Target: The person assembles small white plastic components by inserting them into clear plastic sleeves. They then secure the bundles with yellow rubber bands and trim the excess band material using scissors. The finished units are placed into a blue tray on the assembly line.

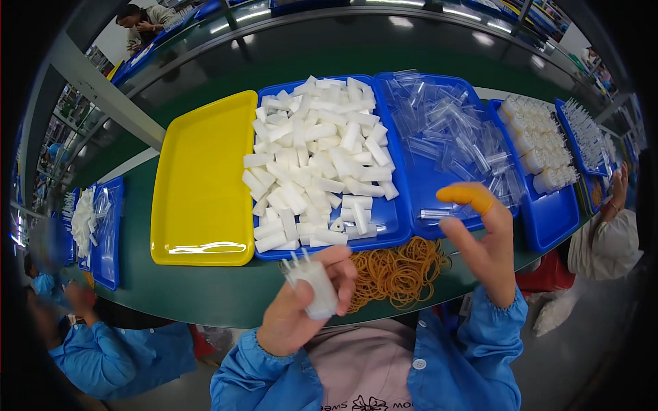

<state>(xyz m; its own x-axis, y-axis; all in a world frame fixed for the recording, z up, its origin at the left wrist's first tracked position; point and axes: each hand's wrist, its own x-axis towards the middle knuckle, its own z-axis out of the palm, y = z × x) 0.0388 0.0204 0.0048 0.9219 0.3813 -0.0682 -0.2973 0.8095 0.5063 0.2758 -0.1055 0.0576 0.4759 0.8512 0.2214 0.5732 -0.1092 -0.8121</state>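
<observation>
My left hand is closed around a small bundle of white tube-shaped pieces with thin clear tips sticking up. It is held in front of the table's near edge. My right hand reaches over the near end of a blue tray of loose clear plastic tubes. Its thumb and index finger are apart, with an orange finger cot on the index finger. One clear tube lies by those fingertips; contact cannot be made out. Orange-brown rubber bands lie heaped between my hands.
Left of the clear tubes is a blue tray heaped with white foam-like cylinders. Farther left lies a yellow tray. At right, a blue tray carries bundled white pieces. Co-workers sit on both sides.
</observation>
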